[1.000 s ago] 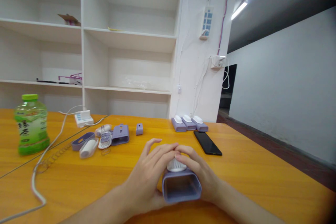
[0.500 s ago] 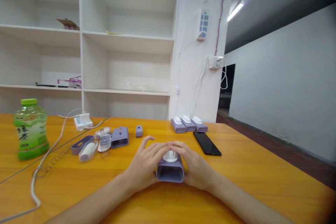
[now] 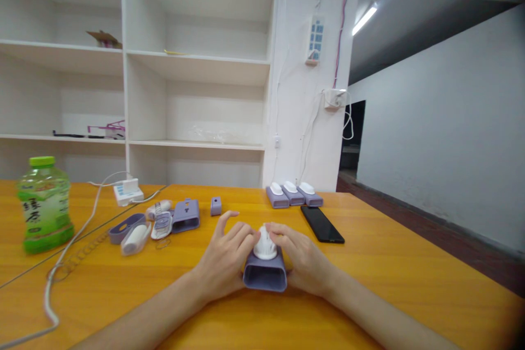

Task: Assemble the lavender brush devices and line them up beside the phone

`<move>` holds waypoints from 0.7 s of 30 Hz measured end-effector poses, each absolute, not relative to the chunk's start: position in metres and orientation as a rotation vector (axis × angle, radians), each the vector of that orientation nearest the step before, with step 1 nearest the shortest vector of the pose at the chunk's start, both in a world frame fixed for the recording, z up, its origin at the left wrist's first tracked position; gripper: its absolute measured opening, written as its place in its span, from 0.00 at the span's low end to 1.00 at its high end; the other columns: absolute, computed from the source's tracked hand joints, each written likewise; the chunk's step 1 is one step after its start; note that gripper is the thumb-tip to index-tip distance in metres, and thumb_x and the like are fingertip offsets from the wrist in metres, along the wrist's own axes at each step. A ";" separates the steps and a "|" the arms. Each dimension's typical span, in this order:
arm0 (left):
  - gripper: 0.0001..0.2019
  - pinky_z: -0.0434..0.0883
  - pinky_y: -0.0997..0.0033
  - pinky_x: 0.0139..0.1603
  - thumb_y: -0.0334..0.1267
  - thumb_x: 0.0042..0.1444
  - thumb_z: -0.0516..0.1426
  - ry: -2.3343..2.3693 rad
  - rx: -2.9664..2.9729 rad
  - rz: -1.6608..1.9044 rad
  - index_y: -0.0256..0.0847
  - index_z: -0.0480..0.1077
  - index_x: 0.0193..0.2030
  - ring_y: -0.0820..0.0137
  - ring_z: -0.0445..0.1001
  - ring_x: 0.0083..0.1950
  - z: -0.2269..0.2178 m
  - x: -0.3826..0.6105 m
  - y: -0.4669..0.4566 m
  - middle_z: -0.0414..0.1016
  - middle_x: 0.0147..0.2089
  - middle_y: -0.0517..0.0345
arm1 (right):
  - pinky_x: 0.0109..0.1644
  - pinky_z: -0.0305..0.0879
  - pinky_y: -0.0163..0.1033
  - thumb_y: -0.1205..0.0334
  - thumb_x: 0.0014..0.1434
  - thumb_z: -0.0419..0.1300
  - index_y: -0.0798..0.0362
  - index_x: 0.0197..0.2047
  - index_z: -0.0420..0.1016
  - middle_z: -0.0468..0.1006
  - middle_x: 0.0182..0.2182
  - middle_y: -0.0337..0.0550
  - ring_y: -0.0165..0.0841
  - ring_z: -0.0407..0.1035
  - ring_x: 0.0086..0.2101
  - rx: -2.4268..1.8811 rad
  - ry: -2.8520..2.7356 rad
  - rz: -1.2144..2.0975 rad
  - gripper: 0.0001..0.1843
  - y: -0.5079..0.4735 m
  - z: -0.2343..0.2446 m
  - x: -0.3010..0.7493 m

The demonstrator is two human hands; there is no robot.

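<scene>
A purple plastic housing lies on the table in front of me, its hollow end facing me. On its top sits a white domed piece. From the left, my left hand grips the housing, fingertips at the dome's side and index finger raised and bent. My right hand grips the opposite side, with its fingertips against the top of the dome. The thumbs are mostly hidden beside the housing.
Three purple housings with white tops stand at the back, near a black phone. To the left are loose purple and white parts, a power strip, a white cable and a green bottle.
My fingertips have parted over the white piece, so more of its dome shows. Both hands still hold the housing, and the view has shifted slightly.
</scene>
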State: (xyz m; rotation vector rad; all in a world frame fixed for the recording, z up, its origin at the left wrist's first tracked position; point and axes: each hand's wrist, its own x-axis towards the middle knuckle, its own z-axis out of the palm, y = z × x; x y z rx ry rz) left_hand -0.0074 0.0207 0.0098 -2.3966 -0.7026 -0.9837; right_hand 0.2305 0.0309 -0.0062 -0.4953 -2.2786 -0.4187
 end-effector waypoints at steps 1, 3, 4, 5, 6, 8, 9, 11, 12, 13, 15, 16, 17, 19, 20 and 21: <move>0.10 0.47 0.41 0.71 0.35 0.60 0.53 -0.701 -2.388 -0.980 0.42 0.68 0.48 0.62 0.76 0.44 0.010 -0.007 0.020 0.78 0.42 0.54 | 0.59 0.71 0.49 0.69 0.54 0.60 0.55 0.60 0.61 0.74 0.55 0.59 0.46 0.70 0.57 -0.494 -2.277 -0.450 0.29 0.030 -0.004 0.231; 0.09 0.48 0.41 0.70 0.35 0.59 0.53 -0.696 -2.372 -0.976 0.41 0.68 0.46 0.63 0.75 0.43 0.009 -0.007 0.020 0.77 0.40 0.55 | 0.57 0.72 0.49 0.69 0.56 0.58 0.55 0.57 0.63 0.75 0.53 0.59 0.45 0.72 0.55 -0.487 -2.265 -0.511 0.25 0.027 -0.001 0.230; 0.08 0.49 0.41 0.70 0.35 0.59 0.53 -0.696 -2.370 -0.972 0.41 0.68 0.45 0.63 0.75 0.43 0.009 -0.007 0.020 0.77 0.39 0.55 | 0.57 0.73 0.49 0.68 0.56 0.57 0.55 0.56 0.64 0.76 0.52 0.58 0.45 0.72 0.54 -0.486 -2.256 -0.539 0.23 0.026 0.001 0.229; 0.07 0.49 0.41 0.70 0.35 0.59 0.53 -0.700 -2.369 -0.967 0.41 0.68 0.43 0.63 0.74 0.42 0.009 -0.007 0.020 0.76 0.39 0.55 | 0.57 0.73 0.50 0.68 0.57 0.57 0.55 0.54 0.65 0.77 0.51 0.58 0.45 0.73 0.53 -0.487 -2.249 -0.565 0.20 0.025 0.002 0.229; 0.05 0.50 0.41 0.69 0.35 0.59 0.53 -0.703 -2.367 -0.964 0.41 0.68 0.41 0.63 0.74 0.42 0.009 -0.008 0.020 0.76 0.38 0.55 | 0.56 0.73 0.50 0.68 0.58 0.57 0.55 0.52 0.66 0.78 0.50 0.58 0.44 0.73 0.53 -0.490 -2.240 -0.587 0.18 0.025 0.003 0.228; 0.04 0.52 0.42 0.69 0.36 0.59 0.53 -0.709 -2.365 -0.962 0.41 0.68 0.39 0.64 0.73 0.41 0.008 -0.008 0.020 0.76 0.37 0.55 | 0.57 0.73 0.50 0.68 0.59 0.56 0.54 0.49 0.67 0.79 0.48 0.57 0.44 0.73 0.52 -0.502 -2.226 -0.623 0.14 0.024 0.005 0.227; 0.04 0.52 0.42 0.68 0.36 0.59 0.53 -0.711 -2.366 -0.966 0.41 0.68 0.39 0.64 0.73 0.41 0.008 -0.008 0.020 0.76 0.37 0.55 | 0.57 0.73 0.51 0.68 0.59 0.56 0.54 0.48 0.68 0.79 0.47 0.56 0.44 0.74 0.51 -0.509 -2.223 -0.633 0.13 0.024 0.005 0.227; 0.06 0.51 0.42 0.69 0.37 0.59 0.54 -0.706 -2.376 -0.982 0.41 0.69 0.42 0.62 0.73 0.42 0.009 -0.008 0.020 0.77 0.39 0.54 | 0.58 0.72 0.52 0.69 0.58 0.57 0.54 0.49 0.68 0.78 0.47 0.56 0.44 0.73 0.51 -0.513 -2.228 -0.641 0.14 0.023 0.005 0.227; 0.08 0.49 0.41 0.69 0.38 0.60 0.55 -0.702 -2.388 -0.989 0.41 0.69 0.45 0.61 0.74 0.45 0.010 -0.008 0.019 0.77 0.41 0.53 | 0.59 0.71 0.54 0.68 0.57 0.57 0.55 0.50 0.68 0.78 0.49 0.56 0.45 0.72 0.52 -0.516 -2.236 -0.638 0.16 0.023 0.005 0.227; 0.12 0.48 0.41 0.70 0.39 0.60 0.56 -0.701 -2.410 -0.985 0.41 0.69 0.49 0.59 0.74 0.49 0.011 -0.008 0.019 0.78 0.45 0.51 | 0.60 0.69 0.55 0.68 0.56 0.58 0.55 0.53 0.68 0.76 0.51 0.57 0.46 0.71 0.53 -0.527 -2.249 -0.625 0.20 0.023 0.004 0.227; 0.22 0.48 0.42 0.70 0.42 0.59 0.58 -0.697 -2.478 -0.945 0.40 0.65 0.59 0.54 0.70 0.59 0.012 -0.009 0.019 0.75 0.57 0.45 | 0.62 0.66 0.58 0.67 0.55 0.59 0.56 0.60 0.64 0.72 0.56 0.58 0.48 0.67 0.57 -0.564 -2.273 -0.574 0.29 0.022 0.004 0.228; 0.27 0.49 0.43 0.71 0.43 0.58 0.59 -0.697 -2.522 -0.913 0.39 0.61 0.63 0.53 0.67 0.63 0.013 -0.009 0.019 0.71 0.62 0.43 | 0.64 0.65 0.58 0.67 0.54 0.59 0.57 0.64 0.61 0.70 0.58 0.59 0.49 0.64 0.59 -0.586 -2.286 -0.539 0.33 0.022 0.003 0.228; 0.33 0.50 0.44 0.71 0.43 0.57 0.60 -0.696 -2.570 -0.877 0.39 0.57 0.67 0.52 0.63 0.67 0.013 -0.009 0.020 0.66 0.67 0.41 | 0.65 0.63 0.59 0.68 0.54 0.59 0.57 0.66 0.58 0.67 0.60 0.59 0.49 0.62 0.61 -0.606 -2.300 -0.504 0.36 0.022 0.003 0.228; 0.41 0.50 0.46 0.72 0.43 0.55 0.62 -0.684 -2.657 -0.827 0.37 0.48 0.71 0.54 0.57 0.72 0.012 -0.010 0.024 0.59 0.72 0.39 | 0.67 0.60 0.57 0.69 0.54 0.59 0.57 0.70 0.53 0.64 0.63 0.58 0.48 0.58 0.63 -0.622 -2.344 -0.441 0.41 0.022 0.002 0.227; 0.43 0.50 0.47 0.73 0.43 0.54 0.62 -0.679 -2.695 -0.817 0.37 0.46 0.72 0.55 0.55 0.73 0.010 -0.010 0.027 0.57 0.73 0.40 | 0.68 0.59 0.56 0.70 0.54 0.59 0.58 0.71 0.51 0.63 0.64 0.58 0.47 0.57 0.63 -0.621 -2.368 -0.414 0.43 0.022 0.001 0.227; 0.43 0.51 0.48 0.74 0.43 0.55 0.62 -0.676 -2.731 -0.811 0.38 0.45 0.72 0.57 0.55 0.74 0.008 -0.011 0.029 0.57 0.73 0.40 | 0.69 0.58 0.54 0.71 0.53 0.58 0.58 0.72 0.49 0.62 0.64 0.57 0.46 0.57 0.64 -0.620 -2.393 -0.386 0.44 0.023 0.001 0.227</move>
